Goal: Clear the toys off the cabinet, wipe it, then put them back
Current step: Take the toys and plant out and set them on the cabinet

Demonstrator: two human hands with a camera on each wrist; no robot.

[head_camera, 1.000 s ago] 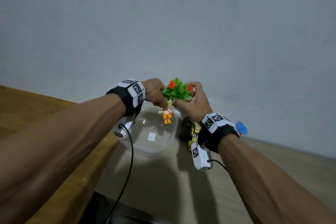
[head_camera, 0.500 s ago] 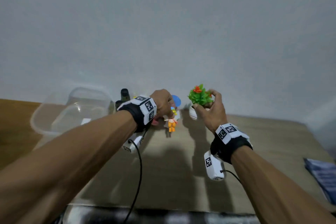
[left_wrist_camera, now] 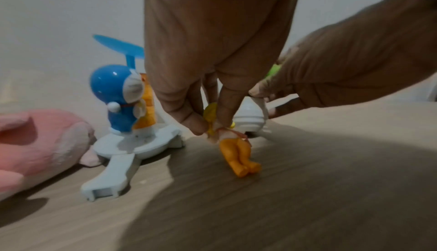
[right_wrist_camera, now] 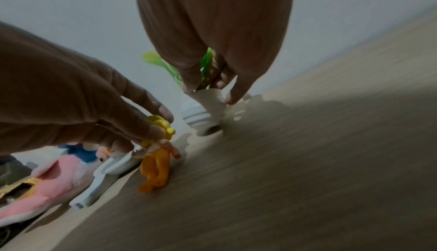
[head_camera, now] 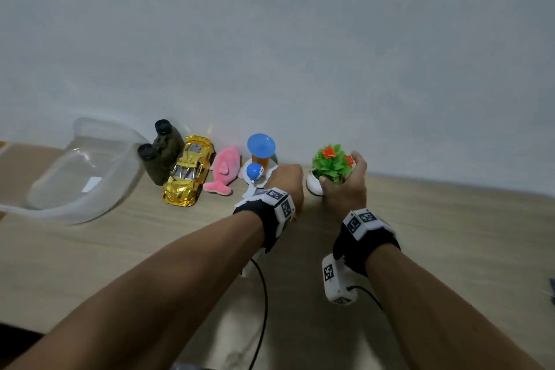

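The left hand pinches a small figurine with orange legs by its yellow head, and the feet are touching the wooden cabinet top or very near it. The right hand grasps a toy plant in its white pot, fingers around the rim; the pot is tilted, close above the surface. Along the wall stand the blue cat toy on its white base, a pink plush, a gold car and dark binoculars. A clear plastic tub is at the left end.
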